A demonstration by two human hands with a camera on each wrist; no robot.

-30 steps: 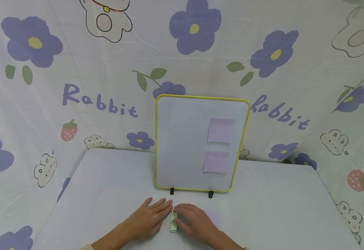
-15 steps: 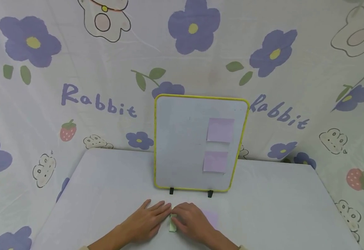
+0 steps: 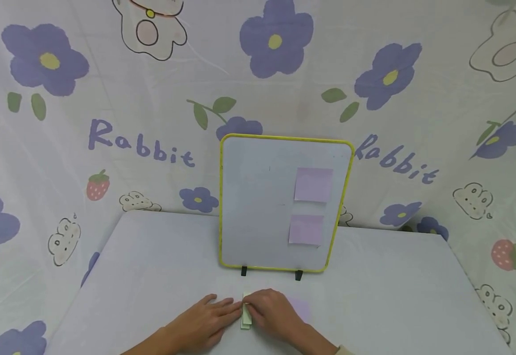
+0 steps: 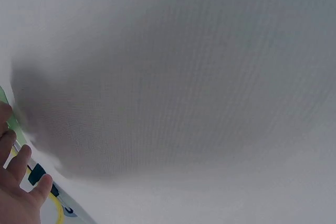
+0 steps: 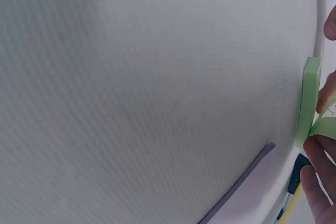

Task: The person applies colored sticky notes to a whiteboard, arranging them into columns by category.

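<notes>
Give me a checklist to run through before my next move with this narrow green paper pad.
1. Left hand against the narrow green paper pad: ok.
2. Right hand pinching the thin green paper strip: ok.
3. Strip completely detached from the pad: cannot tell.
4. Yellow-framed rectangular whiteboard standing on its small black feet: ok.
5. Two lilac square paper notes on the whiteboard: ok.
6. Flat lilac paper pad apart from the green pad: ok.

you see a pale green rectangular paper pad [image 5: 308, 98], matt like the square lilac paper notes [image 3: 313, 185]; your yellow-rimmed white board [image 3: 258, 207] looks smooth, your white desk [image 3: 169, 246] finely cloth-textured, the flower-printed backdrop [image 3: 142, 88] creased fabric.
</notes>
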